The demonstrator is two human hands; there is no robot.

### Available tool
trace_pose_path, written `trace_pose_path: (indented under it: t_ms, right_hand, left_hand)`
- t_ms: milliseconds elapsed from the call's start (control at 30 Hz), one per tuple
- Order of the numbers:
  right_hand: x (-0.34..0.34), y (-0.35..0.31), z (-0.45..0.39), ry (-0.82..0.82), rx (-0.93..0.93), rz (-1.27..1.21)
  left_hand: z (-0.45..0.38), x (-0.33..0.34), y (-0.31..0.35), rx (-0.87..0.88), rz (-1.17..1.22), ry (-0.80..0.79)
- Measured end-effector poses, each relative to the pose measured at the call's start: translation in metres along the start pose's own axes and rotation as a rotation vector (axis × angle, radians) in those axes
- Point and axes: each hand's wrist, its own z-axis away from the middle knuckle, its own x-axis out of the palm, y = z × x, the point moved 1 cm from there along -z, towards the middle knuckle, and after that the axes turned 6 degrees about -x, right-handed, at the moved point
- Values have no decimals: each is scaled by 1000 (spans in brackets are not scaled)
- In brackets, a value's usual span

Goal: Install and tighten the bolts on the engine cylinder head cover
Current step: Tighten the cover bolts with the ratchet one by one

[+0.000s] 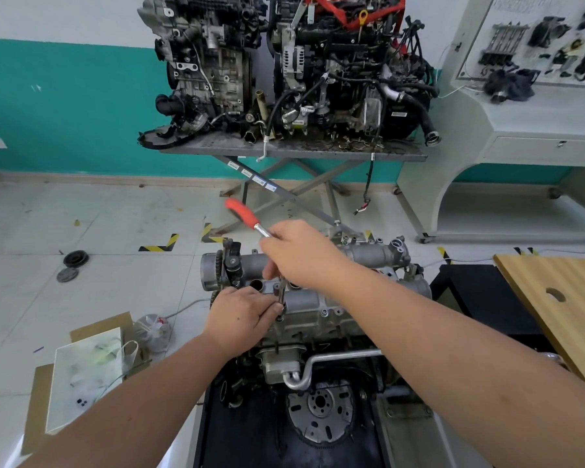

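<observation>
Right grip (298,255) clasps the ratchet (242,212) by its steel shank; left grip (242,314) pinches the extension (282,295) over a bolt on the cover (318,307). Rigid, slick metal: better held at the red handle.

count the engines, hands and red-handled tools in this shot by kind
engines: 3, two on the stand and one being worked on
hands: 2, left and right
red-handled tools: 1, a ratchet
total: 6
</observation>
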Motion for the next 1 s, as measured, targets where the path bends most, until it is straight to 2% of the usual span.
trace_pose_path:
  t_ms: [67, 167, 300, 367, 433, 500, 667, 767, 833, 900, 1000]
  right_hand:
    - [5, 1, -1, 4, 162, -466]
    - [15, 9, -1, 39, 237, -977]
    - [20, 22, 0, 209, 238, -1380]
    - [23, 27, 4, 294, 141, -1391]
    - [31, 32, 9, 315, 38, -1205]
    - [38, 40, 14, 315, -76, -845]
    - [41, 46, 14, 544, -605, -60]
    - [30, 44, 12, 549, -815, 416]
    - [22, 40, 13, 475, -841, 616]
    - [17, 34, 15, 402, -780, 781]
    - [16, 21, 21, 227, -621, 875]
  left_hand:
    - [-1, 0, -1, -1, -7, -1]
    - [0, -1, -1, 22, -22, 15]
    - [-1, -1, 0, 30, -46, 29]
    - [-2, 0, 0, 24, -56, 35]
    - [-2, 0, 0, 26, -57, 38]
    - [-2, 0, -1, 33, -46, 42]
    - [-3, 0, 0, 51, 4, 81]
    - [-5, -1, 1, 47, -64, 66]
    - [-4, 3, -3, 26, -50, 9]
    - [-6, 4, -6, 28, 92, -38]
    - [-8, -2, 4, 128, 185, 116]
